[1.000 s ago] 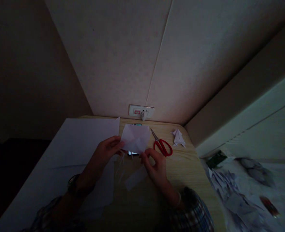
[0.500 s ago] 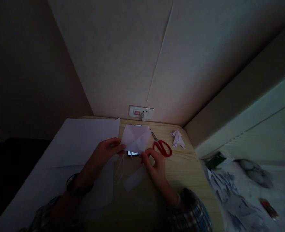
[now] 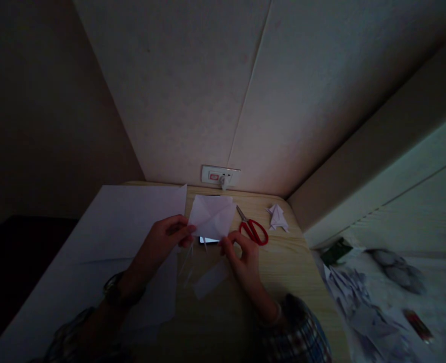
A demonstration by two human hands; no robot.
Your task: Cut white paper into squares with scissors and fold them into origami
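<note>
A small, nearly square piece of white paper [image 3: 212, 216] with diagonal creases is held up between my hands. My left hand [image 3: 169, 233] pinches its lower left corner between thumb and fingers. At the lower right corner, my right hand [image 3: 242, 254] grips the paper with thumb and forefinger. Beneath the paper lies a phone [image 3: 208, 241] with a lit screen, mostly covered. Scissors with red handles [image 3: 254, 230] rest just right of the paper, tips toward the wall. Below it, a white paper strip [image 3: 210, 280] lies on the wooden table [image 3: 283, 272].
Large white sheets [image 3: 132, 217] cover the table's left side. A folded paper frog [image 3: 278, 218] sits near the right back corner. Behind the table, a wall socket [image 3: 220, 175] holds a plug. Crumpled papers [image 3: 359, 302] lie lower down, right of the table edge.
Almost nothing differs. Both hands keep their hold on the creased paper, and the whole view has shifted very slightly.
</note>
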